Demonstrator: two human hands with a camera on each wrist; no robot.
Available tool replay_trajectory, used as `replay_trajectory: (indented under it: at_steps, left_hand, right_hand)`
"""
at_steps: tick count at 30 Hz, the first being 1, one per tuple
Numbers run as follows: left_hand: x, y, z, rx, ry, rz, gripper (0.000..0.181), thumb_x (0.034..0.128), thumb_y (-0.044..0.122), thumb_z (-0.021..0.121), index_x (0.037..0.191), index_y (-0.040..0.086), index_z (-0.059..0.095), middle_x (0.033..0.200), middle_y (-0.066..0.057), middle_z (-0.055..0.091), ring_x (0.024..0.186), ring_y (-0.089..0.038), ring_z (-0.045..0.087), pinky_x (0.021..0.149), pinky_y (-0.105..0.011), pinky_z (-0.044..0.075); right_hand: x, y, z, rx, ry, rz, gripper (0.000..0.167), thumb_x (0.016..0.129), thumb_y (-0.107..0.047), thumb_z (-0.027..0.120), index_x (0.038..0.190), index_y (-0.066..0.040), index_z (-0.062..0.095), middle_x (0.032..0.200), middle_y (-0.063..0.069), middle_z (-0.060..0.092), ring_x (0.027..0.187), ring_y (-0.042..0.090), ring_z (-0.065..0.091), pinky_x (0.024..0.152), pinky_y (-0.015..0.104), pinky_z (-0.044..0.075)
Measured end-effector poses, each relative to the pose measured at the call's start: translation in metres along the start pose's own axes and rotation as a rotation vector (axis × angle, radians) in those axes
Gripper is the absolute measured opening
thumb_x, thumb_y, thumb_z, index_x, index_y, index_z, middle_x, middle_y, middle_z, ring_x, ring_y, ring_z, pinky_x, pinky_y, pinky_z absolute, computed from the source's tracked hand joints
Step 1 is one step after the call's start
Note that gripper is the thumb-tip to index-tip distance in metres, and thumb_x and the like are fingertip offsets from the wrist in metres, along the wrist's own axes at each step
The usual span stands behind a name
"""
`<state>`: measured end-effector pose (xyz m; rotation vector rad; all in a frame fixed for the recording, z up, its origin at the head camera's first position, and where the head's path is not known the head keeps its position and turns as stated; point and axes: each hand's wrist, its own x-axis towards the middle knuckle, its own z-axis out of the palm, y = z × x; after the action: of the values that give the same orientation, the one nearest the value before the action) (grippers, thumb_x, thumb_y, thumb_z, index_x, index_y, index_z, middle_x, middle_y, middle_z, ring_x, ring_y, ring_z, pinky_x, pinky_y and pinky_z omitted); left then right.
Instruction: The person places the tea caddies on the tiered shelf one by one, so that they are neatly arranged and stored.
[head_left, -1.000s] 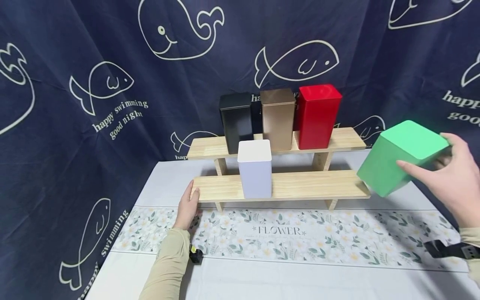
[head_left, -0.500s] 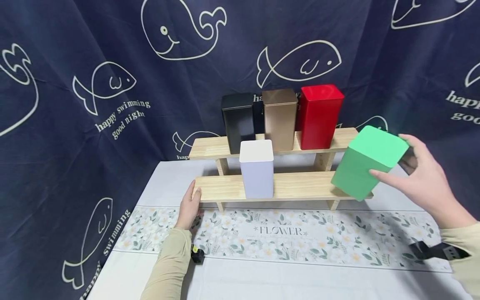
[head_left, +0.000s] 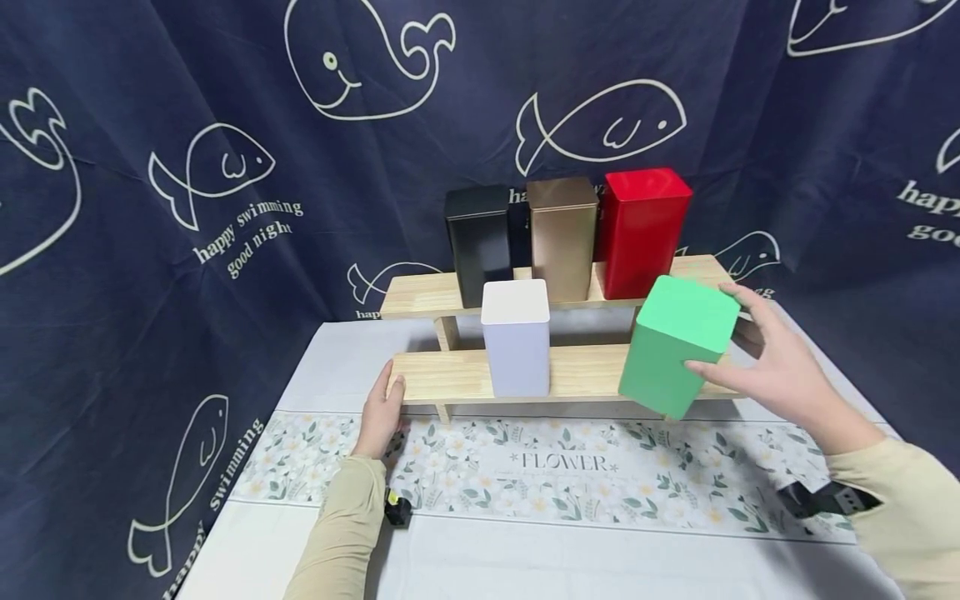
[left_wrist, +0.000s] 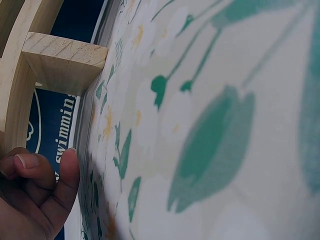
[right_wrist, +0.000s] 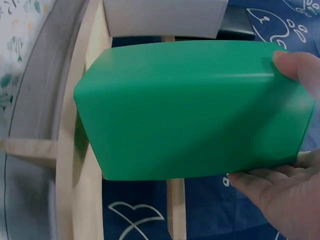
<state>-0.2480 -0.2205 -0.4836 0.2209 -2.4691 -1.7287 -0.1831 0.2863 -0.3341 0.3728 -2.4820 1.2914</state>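
Observation:
My right hand (head_left: 776, 367) grips a green box (head_left: 675, 350) near its top, thumb on one face and fingers on the opposite one. Slightly tilted, the box hangs over the right part of the lower step of a wooden shelf (head_left: 442, 375). In the right wrist view, the green box (right_wrist: 190, 115) spans the middle, its bottom end close to the board. At the lower step's left end, my left hand (head_left: 380, 417) holds the board's edge. The left wrist view shows curled fingers (left_wrist: 37, 175) beside the wood. On that lower step a white box (head_left: 517, 342) stands upright.
Along the upper step stand a black box (head_left: 480, 250), a bronze box (head_left: 562, 242) and a red box (head_left: 645, 237). A floral runner (head_left: 570, 487) crosses the white table (head_left: 480, 558) before the shelf. Behind hangs a dark blue curtain (head_left: 420, 192) with fish drawings.
My right hand has carried the green box leftward and slightly down, from beyond the shelf's right end to over the lower step; the box now leans less. My left hand keeps its hold.

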Motion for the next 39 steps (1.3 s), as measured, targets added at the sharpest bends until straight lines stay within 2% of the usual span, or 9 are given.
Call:
replay_trajectory:
  at_steps: [2, 6, 11, 17, 21, 22, 31, 36, 39]
  left_hand:
    - [0.000, 0.000, 0.000, 0.001, 0.000, 0.001, 0.058, 0.1026, 0.046, 0.042, 0.156, 0.030, 0.024, 0.155, -0.011, 0.032, 0.060, -0.026, 0.053, 0.047, -0.036, 0.054]
    - [0.000, 0.000, 0.001, -0.001, 0.005, 0.006, 0.059, 0.1030, 0.045, 0.043, 0.156, 0.027, 0.025, 0.153, -0.013, 0.035, 0.054, -0.024, 0.051, 0.046, -0.036, 0.053]
    - [0.001, 0.000, 0.002, 0.011, 0.016, 0.008, 0.059, 0.1032, 0.044, 0.042, 0.156, 0.024, 0.025, 0.152, -0.015, 0.036, 0.061, -0.027, 0.056, 0.046, -0.036, 0.054]
    - [0.001, 0.000, 0.002, 0.014, 0.016, 0.007, 0.058, 0.1036, 0.043, 0.042, 0.156, 0.026, 0.026, 0.152, -0.015, 0.037, 0.058, -0.028, 0.056, 0.046, -0.037, 0.054]
    - [0.001, 0.000, 0.002, 0.012, 0.013, 0.005, 0.059, 0.1029, 0.046, 0.042, 0.156, 0.026, 0.025, 0.154, -0.014, 0.033, 0.069, -0.031, 0.060, 0.048, -0.037, 0.056]
    - [0.001, 0.000, 0.002, 0.012, 0.015, 0.003, 0.060, 0.1028, 0.046, 0.042, 0.156, 0.026, 0.025, 0.154, -0.014, 0.034, 0.068, -0.031, 0.060, 0.048, -0.037, 0.055]
    - [0.001, 0.001, 0.003, 0.010, 0.020, -0.001, 0.059, 0.1028, 0.045, 0.042, 0.156, 0.026, 0.026, 0.151, -0.016, 0.038, 0.063, -0.029, 0.059, 0.046, -0.037, 0.055]
    - [0.000, 0.002, 0.003, 0.016, 0.024, 0.000, 0.058, 0.1033, 0.044, 0.042, 0.156, 0.024, 0.026, 0.152, -0.016, 0.036, 0.069, -0.029, 0.061, 0.047, -0.037, 0.055]
    - [0.000, 0.002, 0.002, 0.020, 0.024, 0.004, 0.058, 0.1034, 0.044, 0.041, 0.156, 0.025, 0.026, 0.153, -0.015, 0.034, 0.073, -0.032, 0.062, 0.047, -0.037, 0.056]
  right_hand:
    - [0.000, -0.002, 0.006, 0.029, -0.023, -0.012, 0.102, 0.071, -0.003, 0.087, 0.153, -0.016, 0.028, 0.135, 0.002, 0.041, 0.111, -0.011, 0.045, 0.090, 0.001, 0.037]
    - [0.002, -0.005, 0.016, 0.058, -0.057, -0.034, 0.099, 0.071, -0.003, 0.087, 0.151, -0.021, 0.032, 0.131, -0.002, 0.045, 0.111, -0.011, 0.047, 0.091, 0.002, 0.037]
    - [0.005, -0.008, 0.027, 0.094, -0.077, -0.082, 0.098, 0.069, -0.002, 0.088, 0.149, -0.023, 0.034, 0.132, -0.002, 0.048, 0.113, -0.006, 0.050, 0.092, 0.004, 0.039]
    - [0.008, -0.009, 0.037, 0.134, -0.100, -0.118, 0.095, 0.070, 0.000, 0.087, 0.148, -0.018, 0.036, 0.132, -0.001, 0.049, 0.114, -0.002, 0.053, 0.093, 0.006, 0.039]
    - [0.010, -0.010, 0.042, 0.154, -0.119, -0.117, 0.093, 0.071, 0.000, 0.086, 0.148, -0.013, 0.035, 0.132, 0.000, 0.048, 0.115, -0.002, 0.053, 0.095, 0.006, 0.039]
    - [0.011, -0.010, 0.043, 0.157, -0.123, -0.115, 0.093, 0.071, 0.000, 0.086, 0.148, -0.012, 0.035, 0.132, 0.000, 0.048, 0.115, -0.002, 0.052, 0.095, 0.007, 0.039]
    - [0.013, -0.011, 0.047, 0.151, -0.145, -0.103, 0.096, 0.072, -0.004, 0.086, 0.150, -0.015, 0.032, 0.135, 0.008, 0.048, 0.116, -0.004, 0.050, 0.094, 0.006, 0.038]
    - [0.014, -0.011, 0.048, 0.156, -0.156, -0.110, 0.097, 0.072, -0.004, 0.086, 0.151, -0.014, 0.030, 0.136, 0.011, 0.047, 0.116, -0.004, 0.049, 0.093, 0.006, 0.039]
    - [0.015, -0.010, 0.050, 0.165, -0.157, -0.096, 0.096, 0.072, -0.004, 0.086, 0.150, -0.017, 0.032, 0.135, 0.008, 0.048, 0.117, -0.003, 0.050, 0.095, 0.006, 0.039]
